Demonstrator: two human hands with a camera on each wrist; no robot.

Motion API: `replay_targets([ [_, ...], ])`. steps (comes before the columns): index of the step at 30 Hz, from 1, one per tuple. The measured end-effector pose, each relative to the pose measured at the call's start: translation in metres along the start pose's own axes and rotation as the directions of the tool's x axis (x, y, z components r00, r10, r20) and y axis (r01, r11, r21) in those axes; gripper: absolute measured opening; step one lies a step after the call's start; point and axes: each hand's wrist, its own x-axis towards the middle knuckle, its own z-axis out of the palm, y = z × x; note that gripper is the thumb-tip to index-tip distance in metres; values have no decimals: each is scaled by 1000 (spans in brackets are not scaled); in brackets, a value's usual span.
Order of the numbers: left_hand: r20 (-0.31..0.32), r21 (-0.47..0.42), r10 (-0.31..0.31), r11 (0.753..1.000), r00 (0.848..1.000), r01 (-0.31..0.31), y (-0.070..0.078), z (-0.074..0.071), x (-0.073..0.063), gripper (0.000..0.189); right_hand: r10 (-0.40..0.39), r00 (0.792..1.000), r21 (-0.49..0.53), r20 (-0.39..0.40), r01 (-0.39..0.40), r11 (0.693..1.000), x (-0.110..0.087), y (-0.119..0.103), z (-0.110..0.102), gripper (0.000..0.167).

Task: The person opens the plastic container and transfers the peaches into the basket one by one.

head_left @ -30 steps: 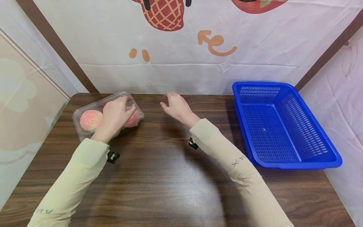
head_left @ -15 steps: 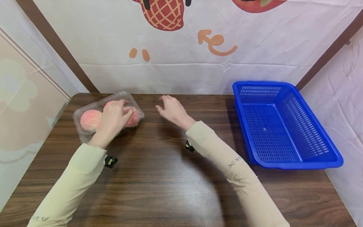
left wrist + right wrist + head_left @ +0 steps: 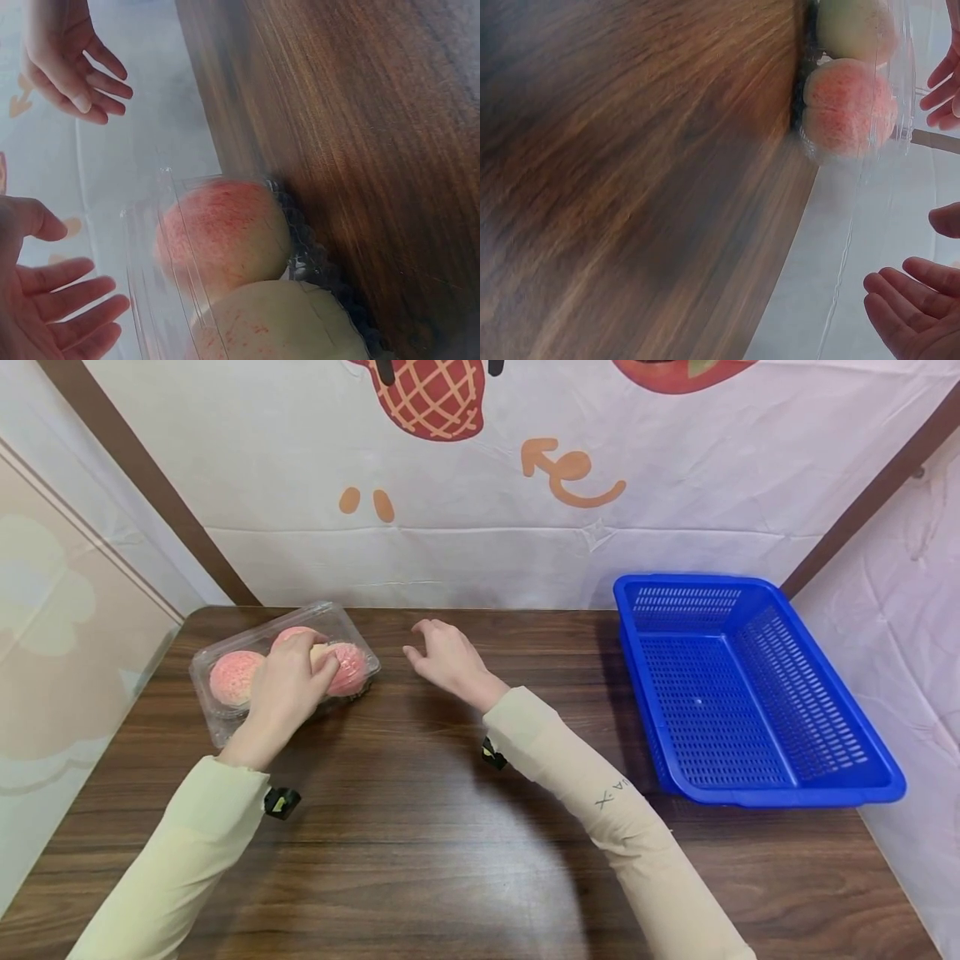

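Several pink and pale peaches (image 3: 237,677) sit in a clear plastic clamshell box (image 3: 330,620) at the table's back left. Over this box hovers my left hand (image 3: 283,685), hiding part of the fruit in the head view. In the left wrist view, its relaxed fingers (image 3: 67,300) are spread beside the lid, apart from it, near a red-blushed peach (image 3: 225,232). My right hand (image 3: 452,662) is in the air to the right of the box. The right wrist view shows its fingers (image 3: 904,300) loosely extended and holding nothing, with a peach (image 3: 847,109) beyond.
A blue perforated plastic basket (image 3: 660,727) stands on the right side of the dark wood table (image 3: 420,843). A white printed cloth (image 3: 480,552) hangs along the table's back edge, with more cloth at both sides.
My left hand has drawn slightly left and toward me above the box. The right hand has moved left and a little nearer. Box and basket have stayed in place.
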Motion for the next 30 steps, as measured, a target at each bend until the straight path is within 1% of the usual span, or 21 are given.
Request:
replay_targets([
  [5, -53, -22, 18, 1000, 998, -19, -1, 0, -6, 31, 3, 1000, -1, 3, -3, 1000, 1, -3, 4, 40],
  [7, -71, -33, 16, 999, 997, -18, -2, -1, -9, 31, 4, 1000, -1, 1, -4, 1000, 1, -4, 6, 40],
  [13, -75, -53, -36, 998, 997, 32, -4, -5, -16, 34, 4, 1000, 20, -8, -4, 1000, 2, -9, 10, 39],
  [18, -101, -61, -55, 997, 993, 49, -6, -7, -21, 34, 14, 1000, 49, -24, -12, 999, 2, -12, 13, 38],
  [23, -115, -96, -89, 992, 989, 78, -8, -11, -25, 34, 17, 999, 82, -28, -14, 997, 2, -15, 17, 38],
  [30, -184, -128, -116, 987, 976, 93, -9, -14, -30, 34, 21, 999, 99, -47, -17, 995, 3, -19, 23, 36],
])
